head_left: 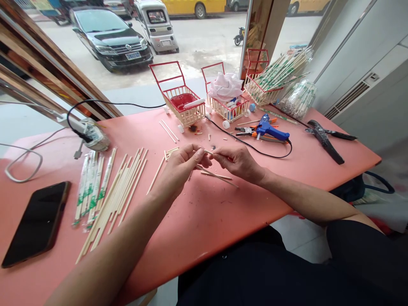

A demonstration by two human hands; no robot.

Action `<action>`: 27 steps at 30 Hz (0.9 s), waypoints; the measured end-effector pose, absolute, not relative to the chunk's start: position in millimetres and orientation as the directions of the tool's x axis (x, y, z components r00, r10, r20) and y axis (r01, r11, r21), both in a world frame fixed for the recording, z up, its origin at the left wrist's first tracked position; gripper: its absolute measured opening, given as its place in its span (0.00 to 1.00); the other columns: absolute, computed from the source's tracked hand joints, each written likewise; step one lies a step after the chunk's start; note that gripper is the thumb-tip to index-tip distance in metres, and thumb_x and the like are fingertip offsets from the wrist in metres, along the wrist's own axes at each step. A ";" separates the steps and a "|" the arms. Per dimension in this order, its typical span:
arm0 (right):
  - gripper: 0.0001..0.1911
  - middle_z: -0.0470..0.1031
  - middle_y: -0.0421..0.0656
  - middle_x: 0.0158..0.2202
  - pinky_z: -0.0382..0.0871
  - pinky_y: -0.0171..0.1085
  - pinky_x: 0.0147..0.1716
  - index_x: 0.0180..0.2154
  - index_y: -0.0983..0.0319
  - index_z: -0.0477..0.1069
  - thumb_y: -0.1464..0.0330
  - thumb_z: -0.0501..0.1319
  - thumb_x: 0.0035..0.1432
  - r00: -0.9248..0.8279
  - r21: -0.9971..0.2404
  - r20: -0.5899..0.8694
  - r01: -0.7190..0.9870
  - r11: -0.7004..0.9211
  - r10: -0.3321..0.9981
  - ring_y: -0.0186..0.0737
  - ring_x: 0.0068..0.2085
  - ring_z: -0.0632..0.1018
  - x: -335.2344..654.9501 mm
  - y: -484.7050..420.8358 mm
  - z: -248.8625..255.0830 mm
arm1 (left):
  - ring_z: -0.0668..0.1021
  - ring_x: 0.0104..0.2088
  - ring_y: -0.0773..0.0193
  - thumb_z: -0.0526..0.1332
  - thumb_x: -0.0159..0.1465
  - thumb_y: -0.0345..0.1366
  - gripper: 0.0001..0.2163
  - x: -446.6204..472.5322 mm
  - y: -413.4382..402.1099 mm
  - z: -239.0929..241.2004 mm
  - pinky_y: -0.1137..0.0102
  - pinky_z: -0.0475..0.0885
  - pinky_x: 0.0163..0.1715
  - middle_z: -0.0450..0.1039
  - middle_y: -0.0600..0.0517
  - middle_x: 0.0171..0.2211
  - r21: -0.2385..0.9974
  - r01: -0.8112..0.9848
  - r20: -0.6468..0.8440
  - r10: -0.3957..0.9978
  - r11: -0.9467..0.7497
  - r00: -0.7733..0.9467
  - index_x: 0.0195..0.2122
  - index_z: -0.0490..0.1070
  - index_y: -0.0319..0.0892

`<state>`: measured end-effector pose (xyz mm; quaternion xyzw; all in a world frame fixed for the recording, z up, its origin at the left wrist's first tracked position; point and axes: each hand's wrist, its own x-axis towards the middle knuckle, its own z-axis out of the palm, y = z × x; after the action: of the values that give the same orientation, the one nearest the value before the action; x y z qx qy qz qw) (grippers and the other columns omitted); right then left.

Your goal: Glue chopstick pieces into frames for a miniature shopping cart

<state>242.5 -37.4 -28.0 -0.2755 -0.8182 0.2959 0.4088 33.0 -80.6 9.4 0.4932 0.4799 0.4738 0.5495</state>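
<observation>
Over the middle of the pink table, my left hand [180,170] and my right hand [240,163] meet, both with pinched fingers. A short wooden stick [208,152] spans the small gap between their fingertips; its ends are hidden in the fingers. Below the hands, a few loose chopsticks [219,175] lie on the table. Several short cut pieces [172,151] sit just beyond my left hand. A bundle of bare chopsticks [124,187] is spread left of my left forearm, beside wrapped chopsticks [92,185] with green print.
Small carts made of sticks with red handles [188,104] stand at the back, one holding a white plastic bag [225,85]. A blue glue gun [270,129] rests over pliers [245,131]. Black-handled tool [325,140] lies right; phone [35,221] and power strip [95,134] lie left.
</observation>
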 end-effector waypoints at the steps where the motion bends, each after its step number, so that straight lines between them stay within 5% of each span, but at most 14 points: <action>1: 0.15 0.75 0.36 0.26 0.65 0.33 0.35 0.40 0.64 0.83 0.63 0.63 0.78 -0.512 -0.708 0.506 0.213 0.673 0.694 0.31 0.27 0.71 242.5 -37.2 -28.4 | 0.83 0.33 0.58 0.79 0.57 0.58 0.22 33.4 -80.9 10.0 0.67 0.74 0.35 0.83 0.49 0.30 0.998 -0.032 -0.045 0.995 0.048 0.090 0.35 0.79 0.44; 8: 0.16 0.74 0.37 0.25 0.65 0.33 0.35 0.40 0.63 0.83 0.61 0.62 0.78 -0.527 -0.717 0.468 0.243 0.653 0.709 0.32 0.29 0.73 243.8 -39.0 -27.2 | 0.85 0.37 0.56 0.71 0.67 0.43 0.09 33.0 -84.2 12.0 0.65 0.77 0.42 0.86 0.46 0.34 0.971 0.185 0.143 0.989 -0.149 0.048 0.34 0.82 0.44; 27: 0.15 0.77 0.37 0.26 0.65 0.33 0.34 0.42 0.64 0.85 0.63 0.63 0.77 -0.520 -0.714 0.470 0.250 0.654 0.713 0.32 0.28 0.74 242.5 -42.2 -26.6 | 0.87 0.33 0.61 0.68 0.66 0.37 0.07 36.0 -87.3 10.8 0.67 0.80 0.40 0.86 0.53 0.30 0.897 0.353 0.290 0.957 -0.266 -0.015 0.31 0.84 0.45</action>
<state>242.5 -42.2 -26.6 -0.2934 -0.8203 0.2952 0.3923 36.0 -87.3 10.8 0.6296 0.5203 0.4865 0.3103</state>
